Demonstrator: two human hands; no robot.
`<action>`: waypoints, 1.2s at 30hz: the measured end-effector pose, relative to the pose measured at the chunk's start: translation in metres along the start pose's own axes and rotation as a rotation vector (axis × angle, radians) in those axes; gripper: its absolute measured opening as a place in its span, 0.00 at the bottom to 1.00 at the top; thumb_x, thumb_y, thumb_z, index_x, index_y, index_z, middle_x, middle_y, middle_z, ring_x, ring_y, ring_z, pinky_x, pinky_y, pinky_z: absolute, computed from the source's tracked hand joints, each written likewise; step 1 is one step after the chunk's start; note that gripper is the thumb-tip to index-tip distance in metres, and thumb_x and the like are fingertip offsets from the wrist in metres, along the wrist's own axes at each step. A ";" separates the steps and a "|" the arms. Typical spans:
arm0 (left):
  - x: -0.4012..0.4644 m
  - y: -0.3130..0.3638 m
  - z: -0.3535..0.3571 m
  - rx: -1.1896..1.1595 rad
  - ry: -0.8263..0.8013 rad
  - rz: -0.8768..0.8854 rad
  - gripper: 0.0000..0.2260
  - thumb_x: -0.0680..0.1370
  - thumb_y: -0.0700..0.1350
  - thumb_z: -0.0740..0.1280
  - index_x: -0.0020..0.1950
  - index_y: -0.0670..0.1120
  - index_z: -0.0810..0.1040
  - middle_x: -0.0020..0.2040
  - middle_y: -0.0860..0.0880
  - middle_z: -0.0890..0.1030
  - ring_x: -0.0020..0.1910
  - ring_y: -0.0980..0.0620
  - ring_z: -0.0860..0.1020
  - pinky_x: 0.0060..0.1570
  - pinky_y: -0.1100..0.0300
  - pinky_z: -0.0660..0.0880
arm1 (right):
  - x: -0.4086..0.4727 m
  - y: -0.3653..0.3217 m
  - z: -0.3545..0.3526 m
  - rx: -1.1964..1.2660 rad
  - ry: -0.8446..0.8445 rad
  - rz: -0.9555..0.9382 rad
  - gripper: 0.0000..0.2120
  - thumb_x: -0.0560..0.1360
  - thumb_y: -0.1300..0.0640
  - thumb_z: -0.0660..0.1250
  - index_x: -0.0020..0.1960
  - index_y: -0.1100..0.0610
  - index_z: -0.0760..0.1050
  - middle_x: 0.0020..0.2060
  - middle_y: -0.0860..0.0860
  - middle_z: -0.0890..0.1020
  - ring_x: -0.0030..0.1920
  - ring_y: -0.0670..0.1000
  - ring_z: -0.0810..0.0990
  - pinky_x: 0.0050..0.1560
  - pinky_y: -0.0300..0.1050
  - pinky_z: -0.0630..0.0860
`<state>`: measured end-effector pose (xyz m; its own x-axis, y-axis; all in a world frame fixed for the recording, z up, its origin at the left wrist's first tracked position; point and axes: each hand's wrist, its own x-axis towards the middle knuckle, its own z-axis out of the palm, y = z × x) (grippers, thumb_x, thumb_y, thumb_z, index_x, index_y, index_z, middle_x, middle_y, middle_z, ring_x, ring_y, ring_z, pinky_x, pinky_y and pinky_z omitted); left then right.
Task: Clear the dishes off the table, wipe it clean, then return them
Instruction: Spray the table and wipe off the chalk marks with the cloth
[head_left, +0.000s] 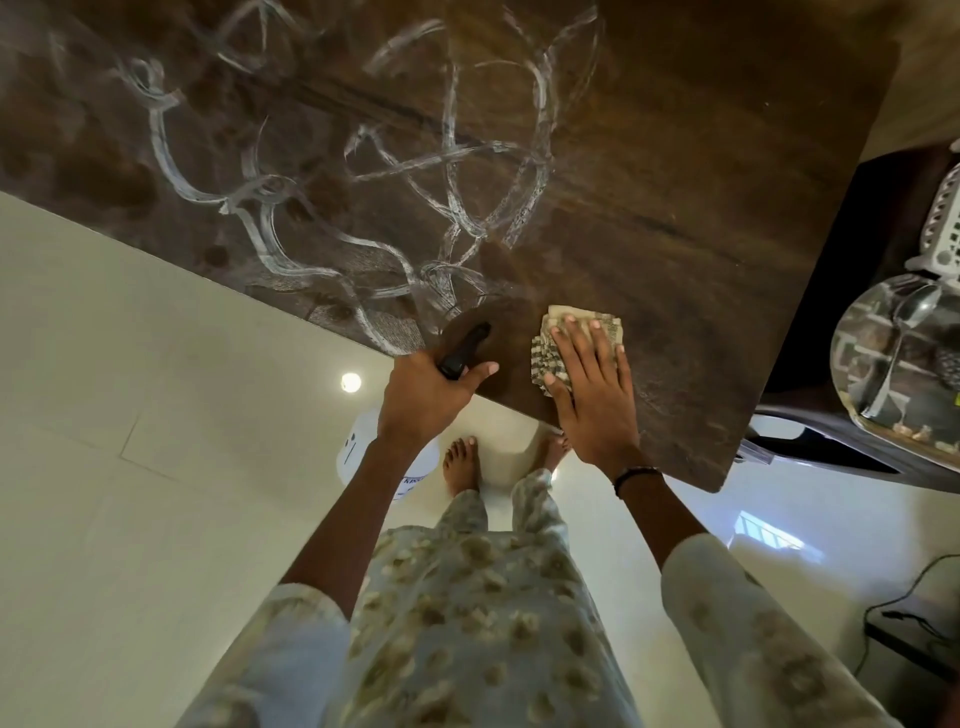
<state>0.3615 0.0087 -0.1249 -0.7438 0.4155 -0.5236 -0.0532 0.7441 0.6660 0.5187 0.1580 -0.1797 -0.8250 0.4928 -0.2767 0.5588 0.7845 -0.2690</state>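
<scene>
So the clearing part looks done: nothing is sitting on the table (675, 156) in this view, and the dishes seem parked off to the right, where you can see a steel plate (893, 358) with a spoon (906, 332) lying in it, next to a white basket (943, 228).

You're in the wiping stage now, and early in it by my guess. White streaks (447, 171) loop over most of the tabletop, while the strip near its right side looks darker and plain. Lots left to rub out, and after that the dishes have to go back.

Your right hand (592, 384) is flat, fingers straight and spread, pressing a folded checked cloth (558, 338) onto the table close to the near edge. The cloth is a squarish pad with no real long axis, and your fingers on it point away from you, toward the streaks.

Your left hand (431, 387) is wrapped round the black head of a spray bottle (462, 351), just beside the cloth. Its nozzle points out over the table, and the white body hangs below the table edge, mostly hidden behind your arm.
</scene>
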 end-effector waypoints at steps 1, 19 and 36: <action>0.003 0.004 0.002 0.007 -0.007 0.009 0.16 0.68 0.57 0.75 0.39 0.44 0.81 0.32 0.49 0.79 0.37 0.46 0.81 0.39 0.60 0.73 | 0.000 -0.001 0.001 -0.003 0.002 0.003 0.26 0.81 0.45 0.46 0.78 0.49 0.52 0.77 0.48 0.55 0.78 0.51 0.47 0.76 0.55 0.47; 0.024 0.008 -0.013 0.009 -0.015 0.027 0.19 0.66 0.60 0.75 0.38 0.44 0.78 0.32 0.48 0.80 0.34 0.49 0.80 0.39 0.56 0.78 | 0.065 -0.008 -0.007 0.024 0.095 0.102 0.27 0.81 0.44 0.48 0.77 0.51 0.55 0.77 0.50 0.57 0.78 0.53 0.50 0.76 0.56 0.48; 0.055 0.017 -0.042 -0.013 0.000 0.069 0.21 0.66 0.61 0.74 0.39 0.43 0.80 0.34 0.46 0.82 0.36 0.50 0.81 0.42 0.52 0.79 | 0.074 -0.023 -0.006 -0.067 0.033 -0.119 0.27 0.80 0.45 0.52 0.78 0.50 0.53 0.77 0.49 0.58 0.78 0.52 0.51 0.76 0.57 0.50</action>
<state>0.2918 0.0224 -0.1204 -0.7461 0.4657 -0.4759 -0.0102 0.7067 0.7075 0.4440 0.1782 -0.1884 -0.8879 0.4065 -0.2155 0.4512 0.8608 -0.2354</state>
